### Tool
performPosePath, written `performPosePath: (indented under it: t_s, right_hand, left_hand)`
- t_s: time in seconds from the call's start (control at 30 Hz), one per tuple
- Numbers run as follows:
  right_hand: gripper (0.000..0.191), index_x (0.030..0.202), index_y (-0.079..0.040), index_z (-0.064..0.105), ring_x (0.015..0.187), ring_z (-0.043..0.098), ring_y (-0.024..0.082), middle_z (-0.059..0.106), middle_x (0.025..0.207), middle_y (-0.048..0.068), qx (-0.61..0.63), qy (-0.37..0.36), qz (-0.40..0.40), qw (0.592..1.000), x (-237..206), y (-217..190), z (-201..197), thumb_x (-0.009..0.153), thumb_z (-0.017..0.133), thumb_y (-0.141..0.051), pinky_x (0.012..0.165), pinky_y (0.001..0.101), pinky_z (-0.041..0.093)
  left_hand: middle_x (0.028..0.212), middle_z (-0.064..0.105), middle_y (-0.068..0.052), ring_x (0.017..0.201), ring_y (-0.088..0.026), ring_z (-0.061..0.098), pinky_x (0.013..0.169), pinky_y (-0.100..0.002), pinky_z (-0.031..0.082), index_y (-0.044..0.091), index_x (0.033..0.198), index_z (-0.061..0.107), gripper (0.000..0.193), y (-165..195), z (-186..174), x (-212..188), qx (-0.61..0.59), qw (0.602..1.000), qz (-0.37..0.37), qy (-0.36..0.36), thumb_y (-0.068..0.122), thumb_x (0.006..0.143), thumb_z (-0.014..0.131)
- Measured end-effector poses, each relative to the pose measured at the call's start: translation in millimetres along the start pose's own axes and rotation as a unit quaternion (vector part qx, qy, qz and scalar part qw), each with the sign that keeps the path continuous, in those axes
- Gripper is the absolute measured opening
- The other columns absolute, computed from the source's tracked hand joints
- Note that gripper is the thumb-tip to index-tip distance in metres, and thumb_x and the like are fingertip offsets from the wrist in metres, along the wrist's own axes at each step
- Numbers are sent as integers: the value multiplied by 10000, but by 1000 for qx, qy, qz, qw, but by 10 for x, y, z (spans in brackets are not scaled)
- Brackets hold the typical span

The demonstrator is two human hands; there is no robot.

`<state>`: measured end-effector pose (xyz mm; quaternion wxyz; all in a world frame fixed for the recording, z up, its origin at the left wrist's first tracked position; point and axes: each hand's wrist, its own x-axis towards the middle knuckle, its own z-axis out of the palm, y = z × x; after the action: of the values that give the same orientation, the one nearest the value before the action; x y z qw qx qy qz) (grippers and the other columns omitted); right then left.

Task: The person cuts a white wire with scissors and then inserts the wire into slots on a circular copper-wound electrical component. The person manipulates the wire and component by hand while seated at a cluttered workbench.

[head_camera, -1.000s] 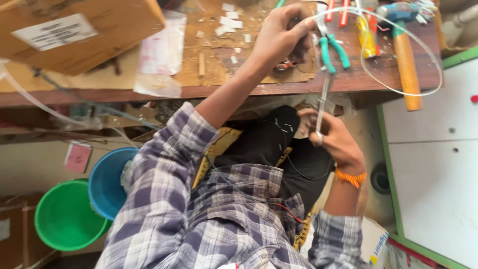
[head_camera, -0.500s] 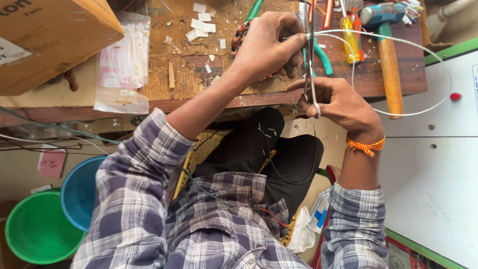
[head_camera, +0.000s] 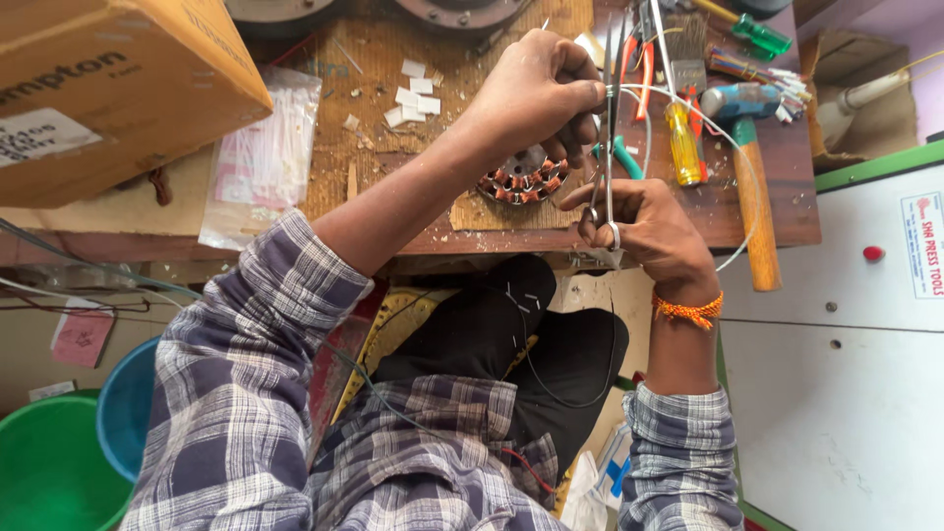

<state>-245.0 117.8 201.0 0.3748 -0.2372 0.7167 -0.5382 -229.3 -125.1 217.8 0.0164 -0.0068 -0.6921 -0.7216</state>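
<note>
**Scissors at the white wire, over the bench edge**

Scissors (head_camera: 607, 147): metal, blades pointing up and away, thin and nearly closed as far as I can tell. Held just above the front edge of the wooden bench (head_camera: 433, 211). Right hand (head_camera: 649, 231) has fingers through the loops at the bottom, curled tight around them. Orange thread band on that wrist.

Left hand (head_camera: 536, 93): fingers bunched together, pinching the white wire (head_camera: 733, 147) right at the scissor blades near the top. The wire loops out right in a wide arc over the tools and comes back down toward the right hand. Hands are near each other, one above the other along the blades.

Just under the left hand: round stator core (head_camera: 521, 180) with copper windings, lying flat on the bench, partly hidden by the hand.

Right of the scissors: yellow-handled screwdriver (head_camera: 682, 143), then a hammer (head_camera: 752, 187) with wooden handle and blue head, handle overhanging the bench edge. Teal-handled pliers (head_camera: 621, 155) sit behind the blades. Green screwdriver (head_camera: 752, 31) at top right.

Left side of the bench: clear plastic bag (head_camera: 261, 157) of white strips, cardboard box (head_camera: 108, 88) beyond it. Small white paper slips (head_camera: 413, 93) scattered mid-bench.

Below the bench, lower left: blue tub (head_camera: 123, 403) and green tub (head_camera: 49, 462), touching.
</note>
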Motion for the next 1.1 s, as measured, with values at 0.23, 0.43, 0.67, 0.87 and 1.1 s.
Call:
performPosePath:
  t_s: [0.23,0.43,0.67,0.87,1.1]
  right_hand:
    - [550,1204,71,736,648,536,37,644,782,-12,59,-10,-33,998,423,308,-390,874,886,-343,567,177,373]
    - [496,1235,-60,664,642,626,61,714,789,4,-134,121,-2,984,875,372,-737,812,847,-243,555,228,477]
    - [283,1031,-26,747,740,741,187,764,852,132,-540,75,52,837,1151,90,-1077,843,895,-175,701,338,582]
    - [276,1129,-86,792,713,711,316,767,857,142,-725,172,-154,649,735,-369,-741,864,852,-134,642,424,548]
    - [238,1310,-23,665,828,759,161,766,1048,116,-264,222,-100,933,244,12,-121,1128,536,-106,691,292,625]
  left_hand:
    - [696,770,-84,565,-170,800,493,-278,600,-13,868,737,197,-292,-261,1137,46,991,-100,-76,140,898,616]
    - [823,790,-67,754,-146,753,524,-292,547,123,1032,835,292,-805,-752,1080,274,939,206,29,346,854,770]
    - [991,801,-24,761,-118,777,694,-325,624,122,1116,740,223,-661,-736,7,191,973,72,111,280,1017,616]
    - [989,786,-32,968,-153,743,850,-341,566,75,1073,758,266,-732,-726,-301,231,948,150,162,331,1002,739]
    - [893,720,-59,831,-190,691,765,-361,551,72,997,725,212,-1118,-616,-341,242,969,-6,50,276,941,734]
